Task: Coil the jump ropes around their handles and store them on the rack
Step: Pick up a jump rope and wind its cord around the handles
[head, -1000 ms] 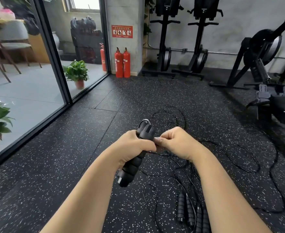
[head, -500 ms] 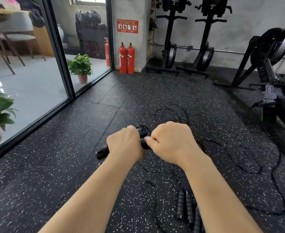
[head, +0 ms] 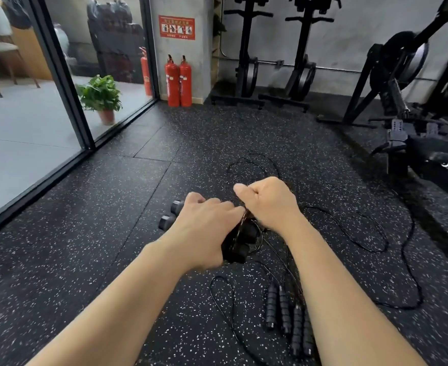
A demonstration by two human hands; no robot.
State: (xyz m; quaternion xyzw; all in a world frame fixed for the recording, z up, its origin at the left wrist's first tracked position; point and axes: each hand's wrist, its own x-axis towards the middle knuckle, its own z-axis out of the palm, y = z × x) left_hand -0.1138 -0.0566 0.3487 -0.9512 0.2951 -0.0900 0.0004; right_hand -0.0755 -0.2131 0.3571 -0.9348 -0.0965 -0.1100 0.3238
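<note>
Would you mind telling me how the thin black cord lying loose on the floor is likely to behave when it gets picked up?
The cord would probably hang floppy, since it lies in loose curves. It looks thin, so likely light. Its loops cross each other near the spare handles, so it may snag or tangle.

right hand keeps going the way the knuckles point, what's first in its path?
Probably the thin rope loop lying on the floor just beyond the right hand; nothing else shows before it. Depth is unclear, since the hand is raised.

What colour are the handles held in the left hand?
Black handles, gripped by the left hand; head view.
</note>
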